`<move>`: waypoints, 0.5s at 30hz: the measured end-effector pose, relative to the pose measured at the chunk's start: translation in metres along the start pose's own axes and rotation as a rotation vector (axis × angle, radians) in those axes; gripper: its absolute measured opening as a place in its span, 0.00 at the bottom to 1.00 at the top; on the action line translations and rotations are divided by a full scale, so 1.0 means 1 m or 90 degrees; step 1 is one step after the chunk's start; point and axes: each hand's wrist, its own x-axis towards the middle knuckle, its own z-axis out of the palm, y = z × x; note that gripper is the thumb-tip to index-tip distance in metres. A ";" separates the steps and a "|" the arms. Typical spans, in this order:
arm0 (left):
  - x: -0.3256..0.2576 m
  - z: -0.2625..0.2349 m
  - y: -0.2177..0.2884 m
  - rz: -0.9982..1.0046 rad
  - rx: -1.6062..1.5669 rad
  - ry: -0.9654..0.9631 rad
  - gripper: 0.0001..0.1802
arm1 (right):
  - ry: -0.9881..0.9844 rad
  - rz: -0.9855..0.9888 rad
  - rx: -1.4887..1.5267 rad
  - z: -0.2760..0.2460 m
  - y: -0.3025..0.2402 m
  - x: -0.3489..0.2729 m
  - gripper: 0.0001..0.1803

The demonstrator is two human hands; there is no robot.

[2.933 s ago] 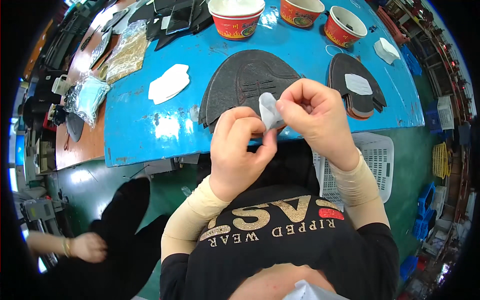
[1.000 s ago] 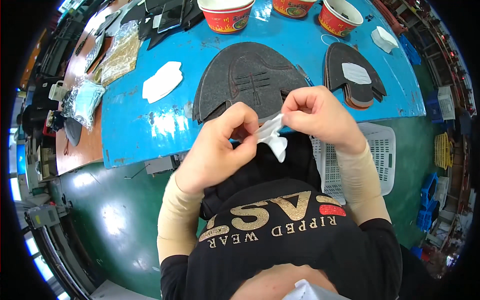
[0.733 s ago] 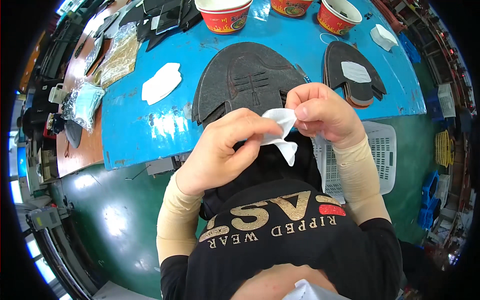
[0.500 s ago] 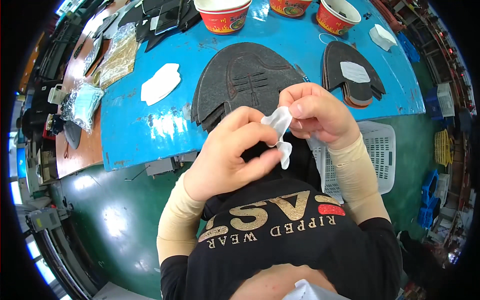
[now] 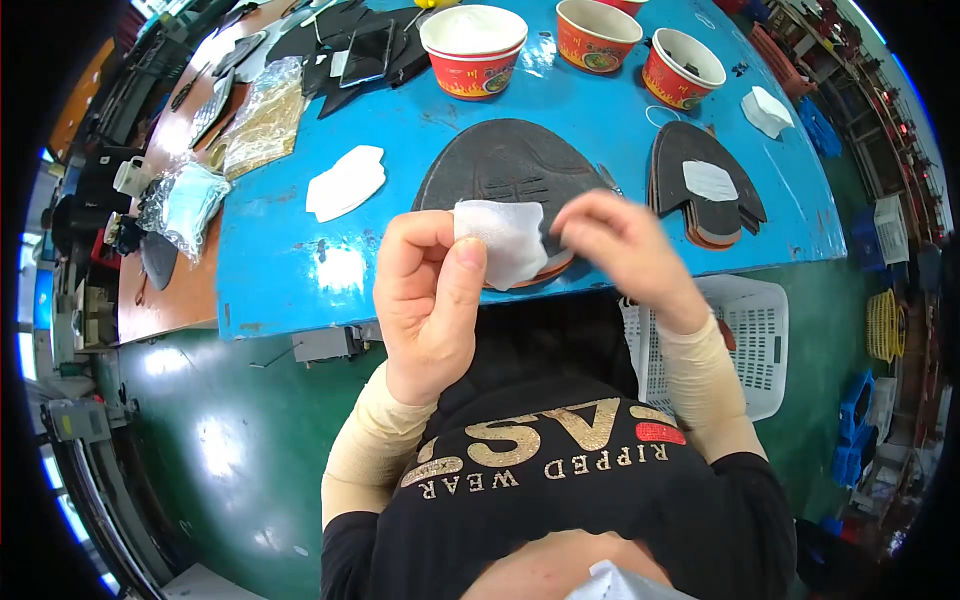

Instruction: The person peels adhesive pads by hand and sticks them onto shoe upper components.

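Pinched between the thumb and fingers of my left hand [image 5: 430, 290] is a thin white translucent sheet piece [image 5: 500, 243] with a wavy right edge, spread out flat. My right hand [image 5: 628, 250] is just right of that edge, slightly blurred, its fingers apart and holding nothing visible. Behind the sheet, on the blue table, lies a stack of dark grey rounded cut pieces [image 5: 510, 160] with slits in the top one; the sheet and my hands hide its near part. A smaller stack of dark pieces [image 5: 685, 150] to the right carries a white patch [image 5: 709, 181].
White cut sheets [image 5: 345, 184] lie left on the blue table [image 5: 270, 290]. Red paper tubs [image 5: 475, 70] stand at the back, beside a phone [image 5: 368, 53] on black scraps. A white folded piece [image 5: 767, 111] lies far right. Below the edge stands a white plastic basket [image 5: 755, 350].
The crumpled white piece is now spread flat in my left hand, which has moved up and left. My right hand has let go and drawn off to the right.
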 end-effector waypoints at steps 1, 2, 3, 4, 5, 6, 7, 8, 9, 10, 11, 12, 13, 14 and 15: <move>0.001 -0.002 0.000 -0.013 0.042 -0.013 0.04 | 0.036 0.027 0.091 -0.011 -0.010 -0.003 0.14; 0.000 0.001 0.002 -0.013 0.044 -0.011 0.04 | -0.009 0.073 0.206 -0.022 -0.029 -0.005 0.16; 0.000 0.008 0.005 -0.042 0.013 -0.010 0.04 | -0.019 -0.019 0.214 -0.018 -0.032 -0.003 0.14; -0.001 0.013 0.006 -0.072 -0.018 -0.008 0.03 | -0.030 -0.110 0.220 -0.012 -0.034 -0.001 0.13; -0.001 0.012 0.005 -0.071 -0.017 -0.010 0.03 | -0.081 -0.072 0.198 -0.010 -0.040 -0.002 0.13; -0.003 0.009 0.001 -0.068 0.007 -0.023 0.04 | -0.132 -0.034 0.176 -0.008 -0.044 -0.005 0.12; -0.004 0.006 -0.002 -0.065 0.031 -0.036 0.04 | -0.118 -0.056 0.227 0.001 -0.044 -0.005 0.11; -0.004 0.006 -0.005 -0.065 0.031 -0.036 0.04 | -0.118 -0.057 0.227 0.002 -0.041 -0.006 0.11; -0.004 0.005 -0.007 -0.071 0.080 -0.030 0.05 | -0.090 -0.010 0.273 0.003 -0.036 -0.006 0.10; -0.005 0.005 -0.009 -0.078 0.128 -0.024 0.05 | -0.062 0.036 0.318 0.004 -0.033 -0.006 0.10; -0.006 0.004 -0.009 -0.079 0.131 -0.023 0.05 | -0.034 0.022 0.300 0.005 -0.031 -0.007 0.07; -0.007 0.004 -0.010 -0.140 0.040 -0.013 0.10 | -0.036 0.023 0.302 0.006 -0.029 -0.006 0.07; -0.008 0.004 -0.010 -0.200 -0.052 -0.003 0.15 | -0.009 -0.015 0.254 0.006 -0.027 -0.004 0.06; -0.006 0.005 -0.009 -0.203 -0.052 -0.002 0.15 | 0.019 -0.051 0.205 0.006 -0.024 -0.002 0.06; -0.002 0.007 -0.005 -0.132 0.066 -0.015 0.23 | -0.003 -0.023 0.215 0.001 -0.029 0.000 0.05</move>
